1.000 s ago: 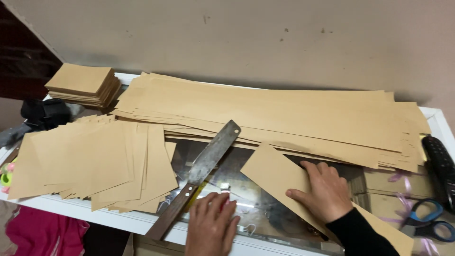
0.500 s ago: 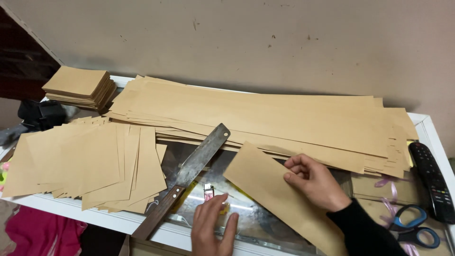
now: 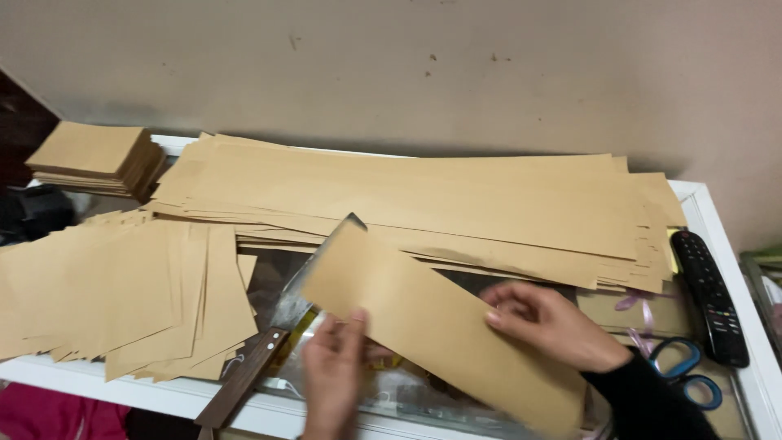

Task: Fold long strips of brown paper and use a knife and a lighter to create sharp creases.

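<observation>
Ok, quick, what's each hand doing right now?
Left hand: pinching the brown paper strip at its lower edge.
Right hand: fingers curled on the same strip.

A long stack [image 3: 423, 195] of brown paper strips lies along the back of the surface [image 3: 147, 389]. Left of it, cut sheets [image 3: 122, 293] spread in a loose fan. A small block of squares [image 3: 94, 156] sits at the far left corner. A black remote [image 3: 709, 293] lies by the right rim, with blue scissors [image 3: 680, 371] just beside it (partly hidden).
</observation>
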